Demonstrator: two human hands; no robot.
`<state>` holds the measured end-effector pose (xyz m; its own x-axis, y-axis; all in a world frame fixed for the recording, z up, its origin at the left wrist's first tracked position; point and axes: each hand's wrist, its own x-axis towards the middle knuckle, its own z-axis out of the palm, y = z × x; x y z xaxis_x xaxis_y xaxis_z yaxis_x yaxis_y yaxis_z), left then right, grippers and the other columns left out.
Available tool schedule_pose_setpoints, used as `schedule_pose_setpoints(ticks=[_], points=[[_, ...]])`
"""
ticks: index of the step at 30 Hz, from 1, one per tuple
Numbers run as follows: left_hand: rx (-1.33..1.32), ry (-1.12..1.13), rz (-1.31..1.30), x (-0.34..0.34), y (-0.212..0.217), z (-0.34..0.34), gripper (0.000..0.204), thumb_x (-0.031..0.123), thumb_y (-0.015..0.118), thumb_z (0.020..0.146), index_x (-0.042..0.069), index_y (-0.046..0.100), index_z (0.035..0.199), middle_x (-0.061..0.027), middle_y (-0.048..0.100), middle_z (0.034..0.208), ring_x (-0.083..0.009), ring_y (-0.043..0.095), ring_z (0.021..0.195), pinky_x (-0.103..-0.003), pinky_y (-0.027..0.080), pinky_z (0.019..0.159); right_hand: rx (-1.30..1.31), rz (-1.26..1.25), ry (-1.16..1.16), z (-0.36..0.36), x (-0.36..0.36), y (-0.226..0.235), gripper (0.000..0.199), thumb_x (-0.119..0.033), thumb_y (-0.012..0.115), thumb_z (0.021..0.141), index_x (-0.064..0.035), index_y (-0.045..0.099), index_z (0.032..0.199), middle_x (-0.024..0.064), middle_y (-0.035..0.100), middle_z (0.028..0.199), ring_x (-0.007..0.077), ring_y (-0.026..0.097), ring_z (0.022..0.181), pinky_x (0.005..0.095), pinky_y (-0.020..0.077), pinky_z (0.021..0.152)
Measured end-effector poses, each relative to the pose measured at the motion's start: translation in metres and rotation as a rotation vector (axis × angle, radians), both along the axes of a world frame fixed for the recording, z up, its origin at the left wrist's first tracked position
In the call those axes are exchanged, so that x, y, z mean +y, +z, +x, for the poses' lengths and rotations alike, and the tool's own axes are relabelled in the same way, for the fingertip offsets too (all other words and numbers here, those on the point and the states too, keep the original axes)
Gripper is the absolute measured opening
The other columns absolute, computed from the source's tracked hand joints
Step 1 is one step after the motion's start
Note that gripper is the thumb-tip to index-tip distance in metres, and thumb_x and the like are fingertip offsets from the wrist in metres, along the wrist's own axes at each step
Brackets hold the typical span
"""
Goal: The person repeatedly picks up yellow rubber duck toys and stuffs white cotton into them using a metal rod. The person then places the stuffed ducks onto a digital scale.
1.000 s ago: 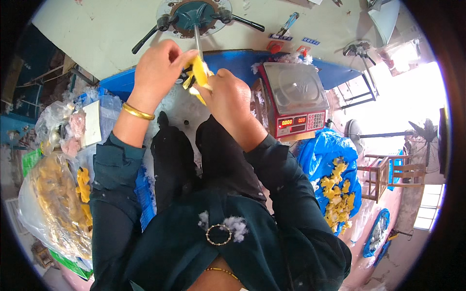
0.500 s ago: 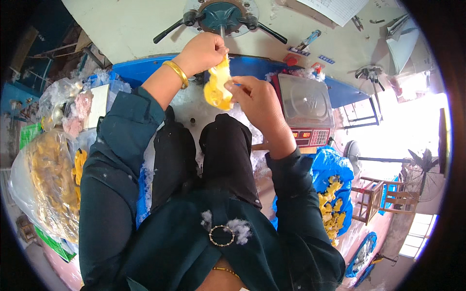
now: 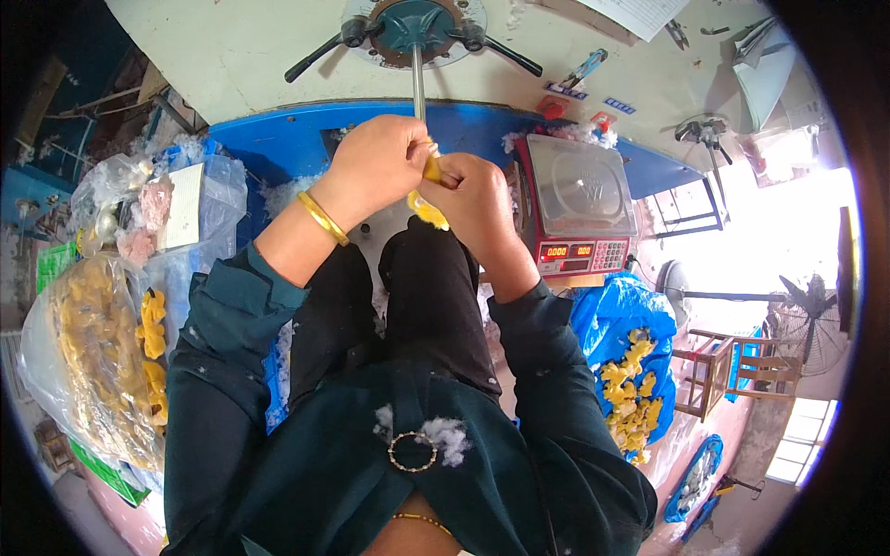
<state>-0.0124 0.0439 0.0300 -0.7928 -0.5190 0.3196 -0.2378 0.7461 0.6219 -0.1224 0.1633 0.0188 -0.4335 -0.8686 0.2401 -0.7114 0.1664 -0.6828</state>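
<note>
My left hand (image 3: 378,165), with a gold bangle at the wrist, pinches the upper end of a yellow plush piece (image 3: 428,211). My right hand (image 3: 479,199) grips the same piece from the other side, its fingers curled close to the left ones. Much of the plush is hidden by my fingers; its lower part hangs between my hands, above my knees, with a bit of white showing. Just beyond my left hand a thin metal tube (image 3: 418,82) points toward me from the machine's round dark-green fitting (image 3: 416,25). Whether tube and plush touch is hidden.
A red scale (image 3: 579,250) with a clear-covered pan stands to the right. Below it a blue bag (image 3: 607,310) holds yellow plush pieces (image 3: 632,394). At left lies a big clear plastic bag (image 3: 97,357) of yellow pieces. Black lever handles (image 3: 505,57) flank the fitting.
The plush has come down off the tube, which now shows bare. Both hands have closed in on each other, gathering the piece between them; the left hand has moved lower.
</note>
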Motion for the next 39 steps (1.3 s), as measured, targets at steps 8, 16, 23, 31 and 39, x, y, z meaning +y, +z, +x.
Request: schedule_pose_setpoints(ticks=[8, 16, 23, 31, 39], points=[[-0.171, -0.021, 0.058, -0.019, 0.008, 0.001, 0.028, 0.030, 0.066, 0.087, 0.003, 0.059, 0.087, -0.0097, 0.063, 0.069, -0.0180, 0.058, 0.058, -0.032, 0.043, 0.054, -0.369, -0.182, 0.268, -0.074, -0.031, -0.031, 0.025, -0.007, 0.072, 0.065, 0.0001, 0.068, 0.089, 0.0022, 0.057, 0.074, 0.0096, 0.052, 0.065, 0.0253, 0.0418, 0.059], [-0.056, -0.105, 0.287, -0.024, -0.011, -0.002, 0.033, 0.029, 0.062, 0.091, -0.001, 0.062, 0.075, -0.0031, 0.055, 0.057, -0.0067, 0.050, 0.047, -0.024, 0.036, 0.043, 0.153, -0.457, -0.179, 0.015, 0.012, -0.044, 0.018, -0.011, 0.071, 0.076, -0.0079, 0.054, 0.078, 0.0043, 0.053, 0.063, 0.0215, 0.054, 0.051, 0.0331, 0.0423, 0.047], [-0.072, -0.108, 0.620, -0.022, -0.002, 0.003, 0.037, 0.032, 0.058, 0.094, 0.000, 0.062, 0.075, -0.0034, 0.054, 0.053, -0.0073, 0.049, 0.042, -0.022, 0.034, 0.040, 0.216, -0.409, -0.298, 0.034, -0.021, -0.042, 0.026, -0.025, 0.065, 0.086, -0.0060, 0.050, 0.075, 0.0119, 0.057, 0.060, 0.0343, 0.058, 0.054, 0.0422, 0.0455, 0.050], [-0.154, 0.032, -0.006, 0.000, 0.011, 0.018, 0.049, 0.046, 0.062, 0.087, 0.000, 0.060, 0.070, -0.0098, 0.058, 0.055, -0.0233, 0.056, 0.046, -0.032, 0.044, 0.047, -1.127, -0.385, -0.136, -0.034, -0.089, -0.047, 0.038, -0.029, 0.051, 0.097, 0.0078, 0.059, 0.095, 0.0119, 0.063, 0.079, 0.0168, 0.060, 0.068, 0.0302, 0.0475, 0.060], [-0.131, 0.078, -0.075, 0.022, 0.002, 0.029, 0.037, 0.039, 0.063, 0.085, 0.004, 0.057, 0.092, -0.0143, 0.063, 0.076, -0.0332, 0.062, 0.073, -0.041, 0.049, 0.062, -0.798, -0.265, -0.195, -0.032, -0.084, -0.043, 0.039, -0.032, 0.052, 0.096, 0.0047, 0.060, 0.087, 0.0090, 0.061, 0.074, 0.0147, 0.056, 0.063, 0.0312, 0.0458, 0.059]])
